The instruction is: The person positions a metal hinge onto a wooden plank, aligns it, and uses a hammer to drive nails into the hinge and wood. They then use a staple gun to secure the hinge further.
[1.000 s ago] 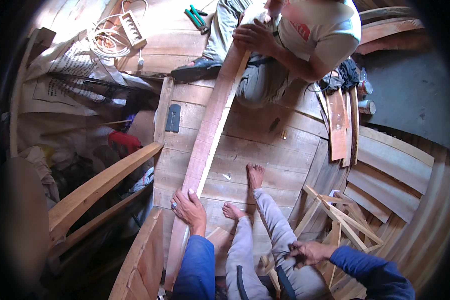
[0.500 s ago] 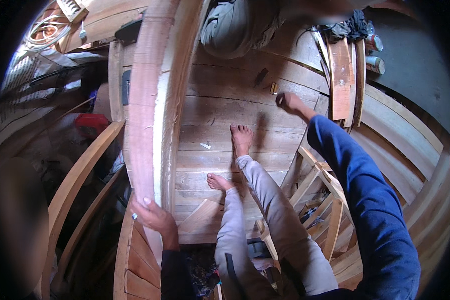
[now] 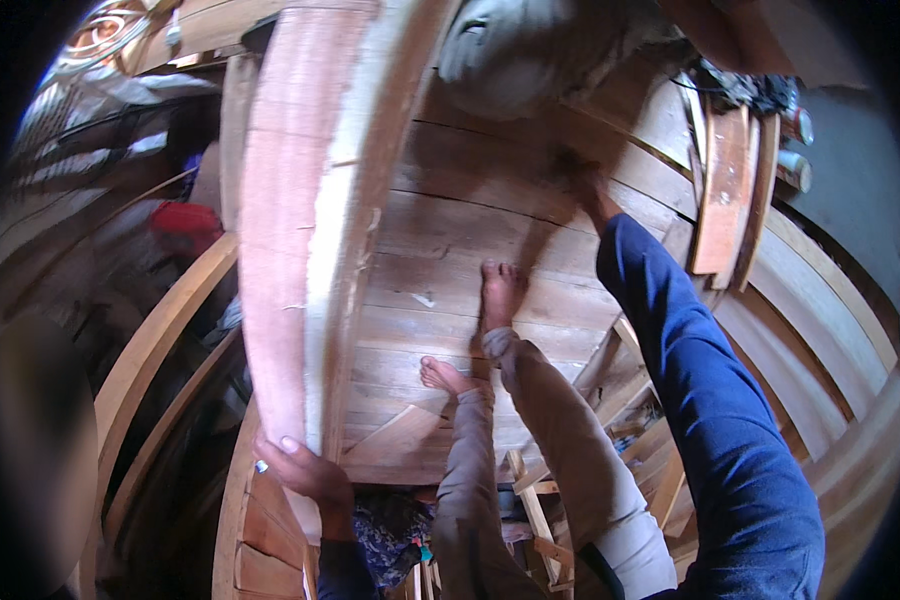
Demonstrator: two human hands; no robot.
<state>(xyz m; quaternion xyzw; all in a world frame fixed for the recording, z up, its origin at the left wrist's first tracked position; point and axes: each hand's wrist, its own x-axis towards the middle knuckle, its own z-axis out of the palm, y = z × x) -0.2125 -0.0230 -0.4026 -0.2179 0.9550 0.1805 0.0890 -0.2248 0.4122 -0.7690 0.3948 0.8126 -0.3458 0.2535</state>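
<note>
A long, thick wooden plank point(image 3: 295, 200) with a pale rough edge runs from the far side toward me at the left. My left hand point(image 3: 308, 472), with a ring on one finger, grips its near end, the thumb lying along the wood. My right hand point(image 3: 585, 185) reaches far forward, low over the board floor point(image 3: 460, 230). It is smeared by motion and shadow, so its fingers and anything in them cannot be made out.
My bare feet point(image 3: 505, 290) stand on the boards. Another person's grey-clad leg point(image 3: 510, 60) is at the far side. Stacked wood strips point(image 3: 725, 190) and cans point(image 3: 792, 170) lie at the far right. Curved wooden ribs point(image 3: 160, 350) and a red case point(image 3: 185, 228) are at left.
My right hand has moved slightly farther forward and blurred; the small brass-coloured piece beside it no longer shows clearly. The view has shifted. My left hand stays on the plank.
</note>
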